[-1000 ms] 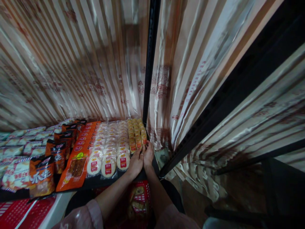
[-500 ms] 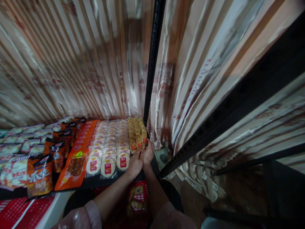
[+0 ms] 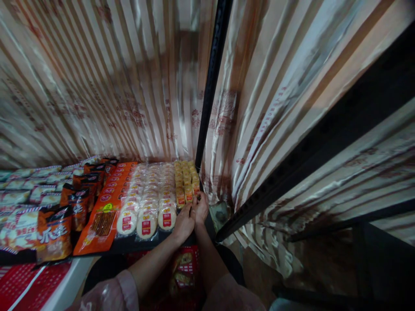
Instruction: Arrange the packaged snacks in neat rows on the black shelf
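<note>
Much goes unseen at the fingertips and the edges

The fingertips of the left hand (image 3: 183,223) and right hand (image 3: 201,208) meet at the near end of the row of yellow packets (image 3: 186,183); they are too small and dim to tell whether either grips a packet or only touches it. Print on those packets and on the red labels of the round cakes (image 3: 147,224) cannot be read. The snack bags (image 3: 13,224) at the left are cut by the edge. Both forearms cover part of the red basket (image 3: 184,268) below, its contents blurred. The sleeves (image 3: 110,296) run off the bottom edge, the black post (image 3: 212,82) off the top. The curtain (image 3: 97,86) print is smeared.
</note>
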A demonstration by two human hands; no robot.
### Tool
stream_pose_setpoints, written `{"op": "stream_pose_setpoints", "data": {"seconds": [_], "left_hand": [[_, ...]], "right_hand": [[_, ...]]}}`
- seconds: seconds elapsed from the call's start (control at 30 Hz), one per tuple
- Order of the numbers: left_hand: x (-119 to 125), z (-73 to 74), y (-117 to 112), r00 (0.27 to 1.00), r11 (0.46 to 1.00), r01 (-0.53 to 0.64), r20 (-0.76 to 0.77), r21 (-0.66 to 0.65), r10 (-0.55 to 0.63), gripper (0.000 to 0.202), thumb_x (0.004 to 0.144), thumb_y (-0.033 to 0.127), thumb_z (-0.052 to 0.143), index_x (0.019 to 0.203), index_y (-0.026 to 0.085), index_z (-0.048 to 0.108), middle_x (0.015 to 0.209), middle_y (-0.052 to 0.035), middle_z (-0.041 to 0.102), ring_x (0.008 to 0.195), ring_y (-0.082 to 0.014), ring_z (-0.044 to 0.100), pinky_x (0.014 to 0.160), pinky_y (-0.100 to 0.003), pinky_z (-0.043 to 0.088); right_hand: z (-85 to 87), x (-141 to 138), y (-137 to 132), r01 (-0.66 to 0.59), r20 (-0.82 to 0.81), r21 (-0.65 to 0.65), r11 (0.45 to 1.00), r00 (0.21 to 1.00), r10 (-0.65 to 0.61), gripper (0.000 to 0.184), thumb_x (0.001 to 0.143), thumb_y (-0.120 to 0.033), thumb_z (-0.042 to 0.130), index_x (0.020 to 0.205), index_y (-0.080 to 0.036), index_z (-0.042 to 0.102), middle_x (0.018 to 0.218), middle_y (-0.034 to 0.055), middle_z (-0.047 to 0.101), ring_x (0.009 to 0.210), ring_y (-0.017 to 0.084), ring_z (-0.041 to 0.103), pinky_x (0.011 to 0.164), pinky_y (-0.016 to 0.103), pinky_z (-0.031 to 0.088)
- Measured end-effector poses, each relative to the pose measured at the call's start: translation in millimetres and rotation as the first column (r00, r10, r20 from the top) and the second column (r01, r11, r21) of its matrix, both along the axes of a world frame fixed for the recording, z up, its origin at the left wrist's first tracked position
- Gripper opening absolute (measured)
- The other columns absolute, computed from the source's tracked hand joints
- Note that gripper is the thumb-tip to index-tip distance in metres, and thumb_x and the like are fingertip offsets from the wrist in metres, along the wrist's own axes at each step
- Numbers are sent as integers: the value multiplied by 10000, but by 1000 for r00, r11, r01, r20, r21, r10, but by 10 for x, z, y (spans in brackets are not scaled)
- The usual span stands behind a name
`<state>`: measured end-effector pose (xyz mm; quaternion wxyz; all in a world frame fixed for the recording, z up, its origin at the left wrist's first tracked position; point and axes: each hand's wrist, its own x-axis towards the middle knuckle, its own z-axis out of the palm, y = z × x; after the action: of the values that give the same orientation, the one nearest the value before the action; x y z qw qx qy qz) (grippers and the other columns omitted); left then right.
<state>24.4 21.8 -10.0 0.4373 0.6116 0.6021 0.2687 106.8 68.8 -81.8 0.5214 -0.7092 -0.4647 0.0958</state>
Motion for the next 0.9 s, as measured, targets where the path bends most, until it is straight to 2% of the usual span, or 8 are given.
{"op": "stream_pose_setpoints", "data": {"seconds": [0.1,0.27,0.5,0.7,0.8,0.9], "left_hand": [[15,38,-31,1000,1000,-10,-11,5,10,415,819,152,460,1224,140,550,1368,-101,477,1296,-207,398,1104,-304,244],[38,64,-100,999,998,9,-32,56,-7,417,818,153,436,1219,117,548,1335,-128,507,1259,-214,445,1079,-300,291],[29,57,-289,999,996,38,-20,86,-37,382,842,194,379,1161,138,580,1256,-109,577,1179,-213,515,1043,-299,334],[1,93,-543,999,996,50,-6,67,-50,451,833,172,371,1254,90,511,1336,-128,502,1252,-196,443,1082,-269,275],[-55,32,-707,998,993,53,12,107,-55,430,841,178,355,1229,110,526,1298,-124,530,1212,-196,472,1067,-283,307],[-185,-112,-928,991,969,110,52,222,-125,398,824,169,366,1180,154,544,1208,-107,572,1133,-195,510,1019,-297,367]], "right_hand": [[-9,19,-24,-22,7,29,999,1000,22,264,813,-292,367,943,-190,574,1055,90,587,1003,200,536,849,339,451],[-15,9,-126,-18,39,32,999,999,17,320,795,-240,333,967,-180,596,1106,108,574,1121,205,487,952,363,403],[5,-19,-405,-28,51,80,996,998,24,355,773,-234,347,995,-157,613,1140,131,555,1110,223,494,926,380,427],[61,-48,-691,-78,24,59,995,997,77,381,746,-211,339,1003,-154,614,1121,109,562,1083,190,507,898,323,441],[110,-130,-901,-114,-40,55,992,992,116,394,738,-204,342,1020,-139,609,1123,114,559,1015,179,541,872,302,449],[97,-262,-1163,-169,-120,60,984,977,175,380,729,-203,359,1008,-150,612,1025,89,597,912,169,576,822,289,466]]}}
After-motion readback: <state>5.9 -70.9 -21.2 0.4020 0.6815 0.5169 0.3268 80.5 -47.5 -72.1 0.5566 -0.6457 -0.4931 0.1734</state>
